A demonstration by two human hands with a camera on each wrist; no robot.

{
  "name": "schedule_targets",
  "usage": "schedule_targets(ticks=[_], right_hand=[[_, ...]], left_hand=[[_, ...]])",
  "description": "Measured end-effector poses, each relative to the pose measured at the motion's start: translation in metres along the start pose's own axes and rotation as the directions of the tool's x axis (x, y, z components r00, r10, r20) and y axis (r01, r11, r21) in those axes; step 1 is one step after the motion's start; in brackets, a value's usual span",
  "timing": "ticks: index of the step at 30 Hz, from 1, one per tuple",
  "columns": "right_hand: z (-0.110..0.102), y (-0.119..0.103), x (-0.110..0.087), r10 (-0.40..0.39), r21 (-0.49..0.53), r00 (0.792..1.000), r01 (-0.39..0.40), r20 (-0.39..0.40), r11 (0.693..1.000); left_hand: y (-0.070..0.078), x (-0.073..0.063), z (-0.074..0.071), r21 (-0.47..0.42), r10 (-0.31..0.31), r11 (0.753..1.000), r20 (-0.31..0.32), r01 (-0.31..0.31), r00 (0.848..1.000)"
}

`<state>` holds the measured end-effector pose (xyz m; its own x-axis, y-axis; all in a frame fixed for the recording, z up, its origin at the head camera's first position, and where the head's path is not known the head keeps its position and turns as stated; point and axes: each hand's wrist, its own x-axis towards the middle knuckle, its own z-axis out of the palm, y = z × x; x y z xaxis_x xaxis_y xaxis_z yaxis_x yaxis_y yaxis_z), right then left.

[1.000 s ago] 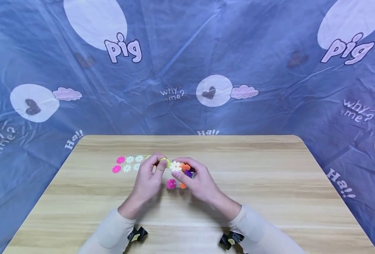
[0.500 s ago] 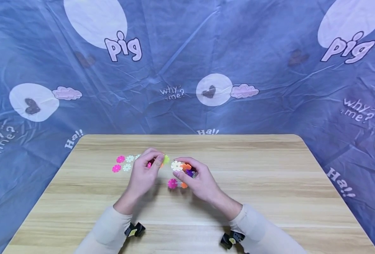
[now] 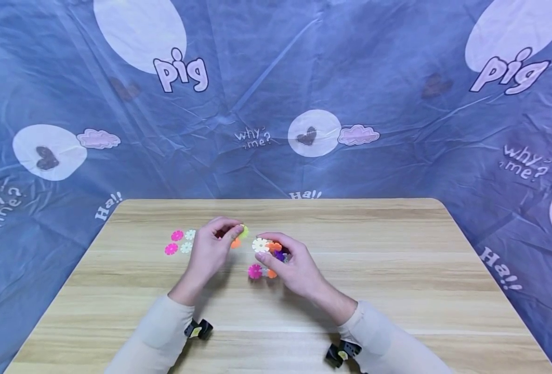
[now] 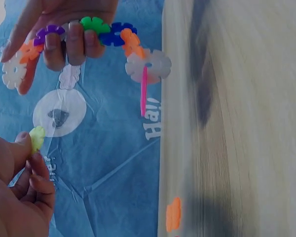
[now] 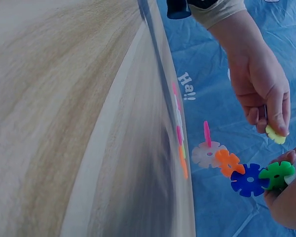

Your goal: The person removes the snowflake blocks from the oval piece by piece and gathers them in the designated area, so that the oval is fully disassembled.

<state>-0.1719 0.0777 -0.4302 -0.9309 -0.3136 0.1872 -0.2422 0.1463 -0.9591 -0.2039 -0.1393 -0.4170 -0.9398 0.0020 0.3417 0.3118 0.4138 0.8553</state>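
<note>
My left hand (image 3: 210,254) pinches a yellow flower-shaped interlocking disc (image 3: 244,231) between thumb and fingertips, raised over the table. To its right, my right hand (image 3: 300,269) holds a curved chain of joined flower discs, its fingers curled around the middle. At the chain's near-left end is a white disc (image 3: 260,244), apart from the yellow one. In the left wrist view, the chain continues through an orange, a purple (image 4: 49,33), a green (image 4: 94,24), a blue (image 4: 112,37), another orange and a translucent disc (image 4: 160,66). A pink disc (image 4: 144,94) stands edge-on at the far end.
Loose discs lie in rows on the wooden table (image 3: 397,275) at the left: pink discs (image 3: 177,236) and pale ones (image 3: 186,248). An orange disc (image 3: 236,243) lies beside my left hand, which covers part of the rows. A blue printed cloth (image 3: 276,171) hangs behind.
The yellow disc was at the chain's white disc one second ago; my left hand has drawn it away to the left. My right hand and the chain have hardly moved.
</note>
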Motion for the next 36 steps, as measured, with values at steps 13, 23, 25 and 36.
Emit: schedule_targets(ticks=[13, 23, 25, 36], right_hand=[[-0.002, -0.001, 0.0, -0.022, -0.002, 1.0, 0.022, 0.003, 1.0], [-0.002, -0.004, 0.001, -0.002, -0.003, 1.0, 0.002, -0.003, 1.0], [-0.002, -0.005, 0.001, 0.002, -0.003, 1.0, -0.002, -0.007, 1.0], [-0.002, -0.005, 0.0, -0.003, -0.02, 1.0, 0.003, -0.009, 1.0]], left_hand=[[-0.002, 0.011, 0.002, 0.072, -0.109, 0.992, 0.058, 0.104, 0.992], [-0.01, 0.019, 0.002, 0.098, -0.111, 0.99, 0.104, 0.101, 0.988], [-0.013, 0.02, 0.001, 0.106, -0.11, 0.989, 0.106, 0.099, 0.988], [-0.022, 0.024, 0.004, 0.183, -0.178, 0.971, 0.129, 0.153, 0.976]])
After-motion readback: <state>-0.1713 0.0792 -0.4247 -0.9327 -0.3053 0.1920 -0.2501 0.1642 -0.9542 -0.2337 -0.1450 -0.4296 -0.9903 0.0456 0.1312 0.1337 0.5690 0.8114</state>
